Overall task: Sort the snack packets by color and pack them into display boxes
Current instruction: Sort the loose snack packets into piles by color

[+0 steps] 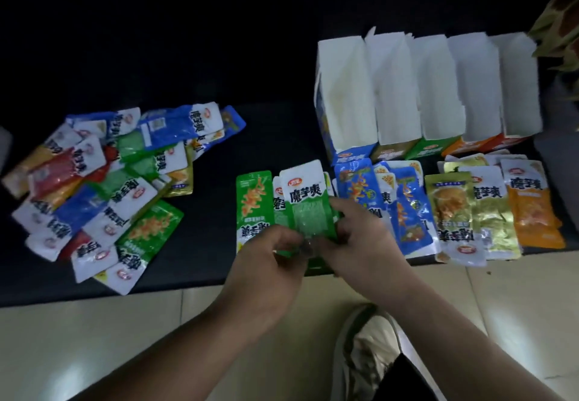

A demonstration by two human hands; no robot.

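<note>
Left hand (266,259) and right hand (357,237), close together at frame centre, both pinch a fan of green packets (308,212) | label reads 魔芋爽 (logo above too blurred) | unsorted pile (103,181) centre left | display boxes (423,93) upper right

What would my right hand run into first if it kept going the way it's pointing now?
Probably the green packets that the right hand grips, then the left hand just beyond; depth is unclear.
</note>
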